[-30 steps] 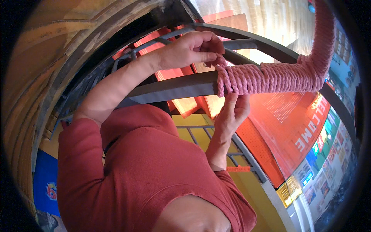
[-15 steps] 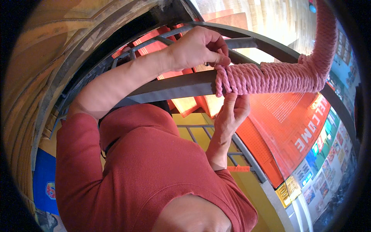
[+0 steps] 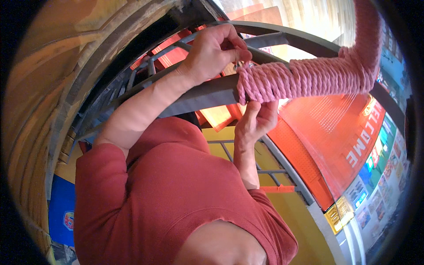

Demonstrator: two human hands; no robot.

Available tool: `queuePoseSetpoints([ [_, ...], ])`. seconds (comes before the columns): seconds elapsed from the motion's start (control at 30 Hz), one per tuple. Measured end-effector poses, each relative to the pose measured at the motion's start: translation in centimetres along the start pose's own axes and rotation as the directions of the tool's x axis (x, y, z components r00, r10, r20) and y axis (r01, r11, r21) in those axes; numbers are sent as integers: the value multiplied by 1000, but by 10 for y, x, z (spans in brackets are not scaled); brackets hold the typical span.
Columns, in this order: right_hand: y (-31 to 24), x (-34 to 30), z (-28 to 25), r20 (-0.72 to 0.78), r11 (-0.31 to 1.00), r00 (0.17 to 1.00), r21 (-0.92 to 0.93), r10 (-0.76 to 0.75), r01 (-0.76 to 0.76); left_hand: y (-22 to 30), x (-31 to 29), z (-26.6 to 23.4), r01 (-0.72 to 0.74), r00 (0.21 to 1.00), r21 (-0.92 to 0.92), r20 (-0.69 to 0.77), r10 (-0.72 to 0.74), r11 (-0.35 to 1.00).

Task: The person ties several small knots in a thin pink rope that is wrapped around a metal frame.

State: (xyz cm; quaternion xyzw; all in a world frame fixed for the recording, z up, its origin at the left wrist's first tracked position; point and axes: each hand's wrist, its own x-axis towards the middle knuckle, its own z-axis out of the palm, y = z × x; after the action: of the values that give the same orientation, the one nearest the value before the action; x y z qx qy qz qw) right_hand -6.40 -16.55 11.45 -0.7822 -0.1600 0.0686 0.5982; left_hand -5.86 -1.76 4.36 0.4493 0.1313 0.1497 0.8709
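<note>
Thick pink cord (image 3: 304, 81) is wound in tight turns around a dark metal rail (image 3: 203, 95). The wrapping ends near the middle of the view, where the rail shows bare to the left. Just above that end, my left hand (image 3: 216, 51) is closed in a pinch, with a short bit of pink cord running from the fingertips down to the last turns. Below the rail, my right hand (image 3: 258, 121) presses its thumb on the lower edge of the wrapping. Its other fingers are bent and partly hidden under the cord.
The wrapped cord continues up an upright part (image 3: 369, 31) at the right. Thinner grey bars (image 3: 269, 39) cross behind the rail. Below right hang an orange-red sheet (image 3: 322, 132) and a railing with an orange strip (image 3: 277, 189). A curved brown wooden structure (image 3: 66, 57) fills the left.
My left hand has drawn slightly up and left from the wrapping's end, still pinched. My right thumb stays at the lower edge. The whole view has shifted a little.
</note>
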Motion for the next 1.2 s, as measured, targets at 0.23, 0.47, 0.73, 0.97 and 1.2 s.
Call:
queuePoseSetpoints([
  [0.23,19,1,-5,370,768,888,473,272,-432,3,5,-4,-82,996,131,-27,86,988],
  [0.47,35,5,12,345,728,931,607,120,-319,19,0,2,131,990,22,-53,-130,991],
  [0.73,-17,12,25,169,825,877,297,451,-481,-8,0,-2,129,988,53,-90,-124,990],
  [0.97,-32,20,13,278,758,819,314,502,-572,-12,12,-8,224,974,-23,-25,-225,974],
  [1.2,33,21,-9,302,857,953,485,25,-176,-10,0,-8,307,944,17,-135,-302,951],
])
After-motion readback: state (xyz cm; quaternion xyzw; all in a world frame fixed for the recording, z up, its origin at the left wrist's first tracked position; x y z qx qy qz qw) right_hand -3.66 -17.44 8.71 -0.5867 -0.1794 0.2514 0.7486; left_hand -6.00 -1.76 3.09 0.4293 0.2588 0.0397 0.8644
